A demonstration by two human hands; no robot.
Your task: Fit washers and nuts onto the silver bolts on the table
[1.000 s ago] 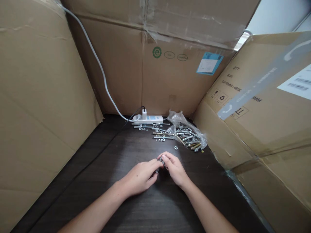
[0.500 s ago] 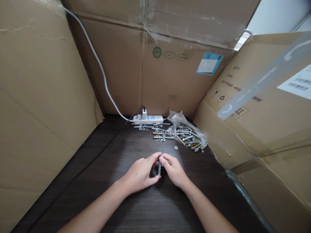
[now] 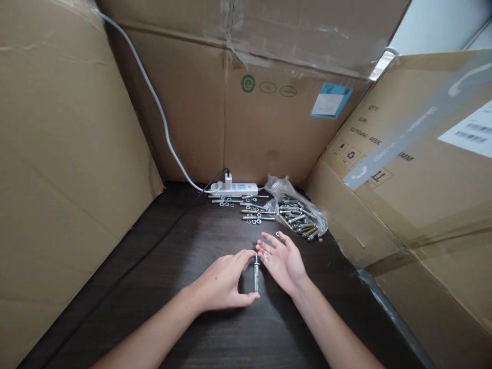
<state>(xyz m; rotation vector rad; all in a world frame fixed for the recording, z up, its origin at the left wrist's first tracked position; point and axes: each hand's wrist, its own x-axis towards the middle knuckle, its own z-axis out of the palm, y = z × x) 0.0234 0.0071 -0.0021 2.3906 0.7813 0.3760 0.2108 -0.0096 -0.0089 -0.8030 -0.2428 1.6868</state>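
My left hand [image 3: 225, 281] pinches a metal expansion bolt [image 3: 256, 277] lengthwise between its thumb and a fingertip, one at each end. The bolt stands nearly vertical in view, its sleeve toward the thumb and a short bluish threaded end toward the finger. My right hand [image 3: 284, 264] is just right of it, turned palm up with fingers spread open. A thin ring washer [image 3: 266, 254] lies on its fingers. Beside its fingertips is a small hex nut [image 3: 277, 234], partly covered.
Several bolts [image 3: 258, 219] lie in rows with nuts and washers before a white power strip [image 3: 246, 188]. A clear plastic bag [image 3: 282, 187] of anchor bolts [image 3: 302, 220] lies to their right. Cardboard boxes [image 3: 184, 118] wall the dark table [image 3: 154, 307]; a black cable [image 3: 154, 246] crosses its left side.
My right hand has let go of the bolt's upper end, moved right and turned palm up, showing the washer on its fingers. The left hand has shifted slightly right with the bolt.
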